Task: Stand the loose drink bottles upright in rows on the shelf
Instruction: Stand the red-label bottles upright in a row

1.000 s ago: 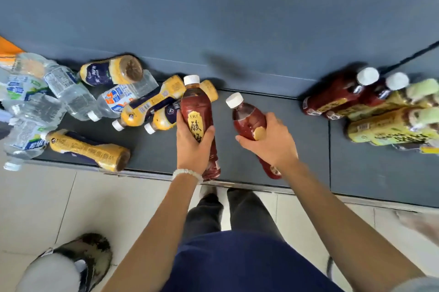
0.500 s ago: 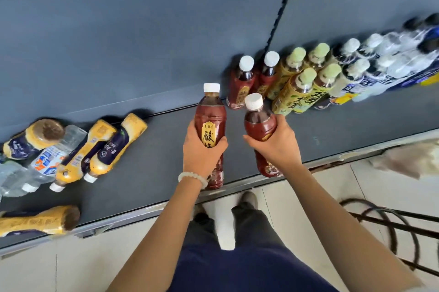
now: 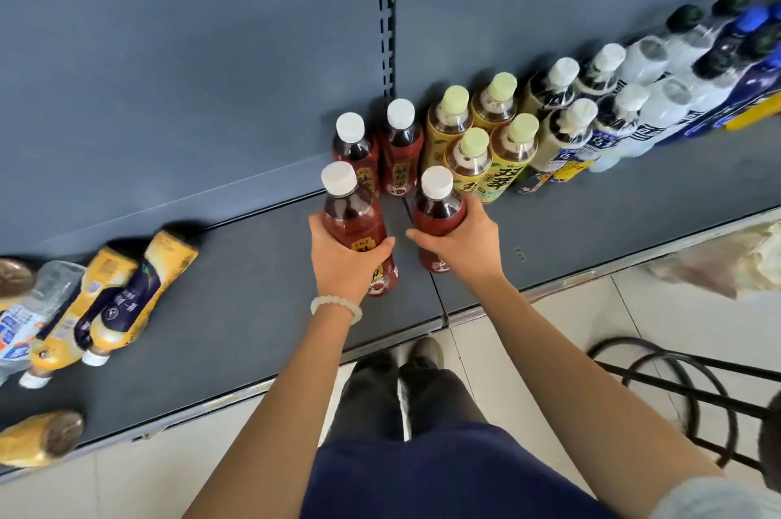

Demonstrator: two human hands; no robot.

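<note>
My left hand (image 3: 347, 260) grips a dark red drink bottle with a white cap (image 3: 350, 214), held upright over the grey shelf (image 3: 262, 307). My right hand (image 3: 462, 239) grips a second red bottle (image 3: 437, 205) of the same kind, upright beside it. Both sit just in front of two standing red bottles (image 3: 397, 146) at the shelf's back. To their right stand rows of yellow tea bottles with green caps (image 3: 477, 138) and white-capped bottles (image 3: 591, 112). Several loose yellow and clear bottles (image 3: 122, 298) lie on their sides at the left.
A slotted shelf upright (image 3: 391, 11) runs up the back panel behind the red bottles. Dark-capped and blue bottles (image 3: 735, 49) fill the far right. A black wire stool frame (image 3: 676, 383) stands on the tiled floor at right. Another yellow bottle (image 3: 38, 438) lies near the front left edge.
Both hands have carried the two red bottles rightward, from beside the loose pile to just in front of the two standing red bottles, and brought them more upright.
</note>
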